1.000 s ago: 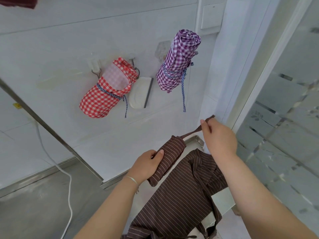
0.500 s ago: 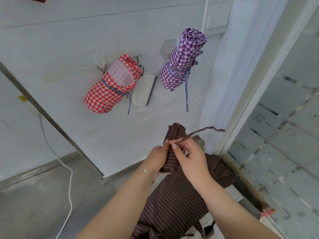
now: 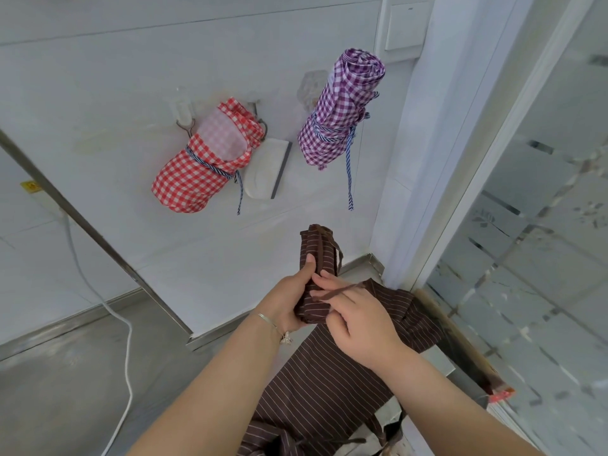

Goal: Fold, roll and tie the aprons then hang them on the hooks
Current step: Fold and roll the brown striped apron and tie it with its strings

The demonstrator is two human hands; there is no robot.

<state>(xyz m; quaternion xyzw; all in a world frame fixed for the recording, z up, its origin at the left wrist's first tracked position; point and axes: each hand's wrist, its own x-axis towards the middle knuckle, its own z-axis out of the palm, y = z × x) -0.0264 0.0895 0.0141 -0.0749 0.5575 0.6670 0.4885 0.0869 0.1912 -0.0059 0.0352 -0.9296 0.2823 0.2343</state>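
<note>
Your left hand grips the rolled brown apron upright below the two hung rolls while your right hand pinches its strap across the roll. Keep the strap taut, wrap snugly, then knot before reaching for a hook.

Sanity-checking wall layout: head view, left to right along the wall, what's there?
White cable → empty hook → red checked roll → white squeegee → purple checked roll → wall switch plate → frosted glass door.
</note>
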